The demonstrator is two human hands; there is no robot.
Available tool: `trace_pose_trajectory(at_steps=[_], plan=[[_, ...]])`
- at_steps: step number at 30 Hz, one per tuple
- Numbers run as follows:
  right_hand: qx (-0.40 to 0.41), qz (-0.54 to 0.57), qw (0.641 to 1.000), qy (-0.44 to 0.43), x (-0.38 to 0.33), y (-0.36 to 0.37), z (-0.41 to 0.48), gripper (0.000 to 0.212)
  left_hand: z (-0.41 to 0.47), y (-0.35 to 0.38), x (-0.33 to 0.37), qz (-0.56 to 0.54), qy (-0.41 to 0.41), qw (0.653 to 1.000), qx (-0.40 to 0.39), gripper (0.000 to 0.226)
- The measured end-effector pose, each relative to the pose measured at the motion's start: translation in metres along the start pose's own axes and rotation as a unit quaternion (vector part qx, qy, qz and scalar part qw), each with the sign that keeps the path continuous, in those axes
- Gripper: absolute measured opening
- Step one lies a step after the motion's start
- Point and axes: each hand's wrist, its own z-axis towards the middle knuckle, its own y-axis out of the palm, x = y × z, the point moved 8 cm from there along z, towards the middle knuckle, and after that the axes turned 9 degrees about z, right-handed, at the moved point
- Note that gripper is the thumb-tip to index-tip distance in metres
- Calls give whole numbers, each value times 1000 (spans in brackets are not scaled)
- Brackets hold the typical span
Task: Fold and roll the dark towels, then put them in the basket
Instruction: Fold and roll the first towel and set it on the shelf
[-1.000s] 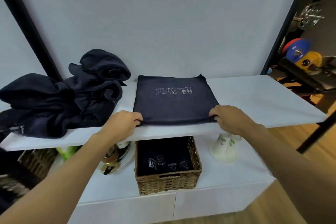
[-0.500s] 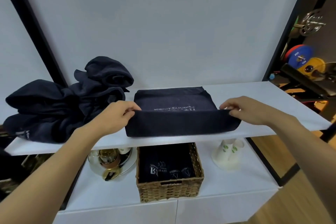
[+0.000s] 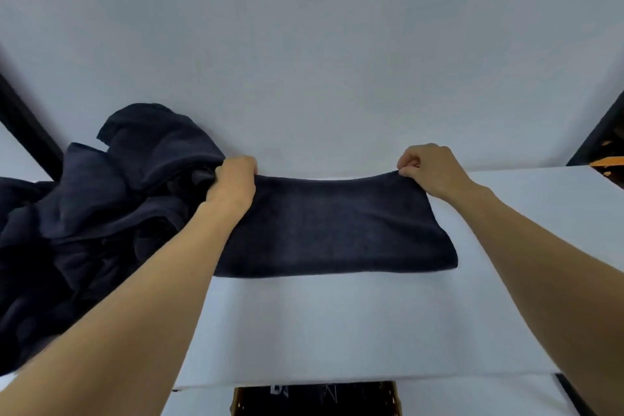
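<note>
A dark navy towel lies folded in half on the white shelf, a wide band with its fold toward me. My left hand grips its far left corner. My right hand pinches the far right corner, and the far edge is stretched between both hands against the wall. Below the shelf's front edge shows only the top of the woven basket, with dark towels inside it.
A heap of several unfolded dark towels fills the left end of the shelf, touching my left hand. A grey wall stands right behind the towel. Black frame posts rise at left and right.
Both hands carried the towel's near edge away from me and over onto its far edge, folding it in half. The camera tilted up and closer, so the basket is nearly out of view.
</note>
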Motion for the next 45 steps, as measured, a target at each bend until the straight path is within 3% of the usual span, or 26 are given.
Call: trace_pose_trajectory(at_steps=[3,6,8,9,11,14,16,18,20,22,25,27,30,32,34,36,38,41,43,45], plan=[[9,-67,997,25,15,23,10,11,9,24,11,105,-5,994,-36,32],[44,-101,989,-102,-30,45,-1,29,-14,29,47,72,96,991,58,32],[-38,-109,977,-179,-55,78,-14,40,-38,46,69,21,169,985,-1,53],[-91,-131,971,-178,-52,93,-17,45,-46,58,69,35,175,983,-45,61],[-145,-169,967,-121,-25,99,-13,54,-55,69,52,70,143,985,-68,69],[-128,-176,971,-100,-5,79,-7,56,-69,58,27,74,82,992,-59,79],[-101,-138,980,-98,-4,68,-7,48,-92,53,29,32,114,990,-75,91],[-74,-130,985,-90,-4,59,-9,39,-127,50,42,1,198,974,-108,97],[-65,-144,985,-73,-1,50,-14,31,-151,52,49,40,273,956,-102,87],[-76,-124,989,-30,10,37,-27,27,-149,51,53,57,292,952,-69,74],[-94,-91,988,78,34,9,-61,28,-113,50,63,93,261,960,-30,48],[-108,-82,982,133,40,-6,-95,30,-84,48,68,110,197,974,-16,61],[-167,6,969,180,28,1,-156,30,-67,41,76,-18,113,993,-28,58],[-211,111,949,205,13,17,-196,25,-83,46,96,-116,130,983,-60,46],[-186,184,941,213,6,23,-220,16,-123,55,112,-87,188,974,-93,51],[-97,218,946,220,12,15,-231,17,-165,59,110,-35,226,969,-89,66],[-21,262,941,212,17,8,-242,34,-196,56,98,-9,255,966,-53,79],[23,327,929,170,11,5,-257,62,-243,49,91,-1,357,934,-27,90],[32,336,929,154,6,5,-265,44,-265,46,91,31,410,911,13,85],[20,341,923,175,5,6,-274,16,-274,38,92,56,434,893,101,62]])
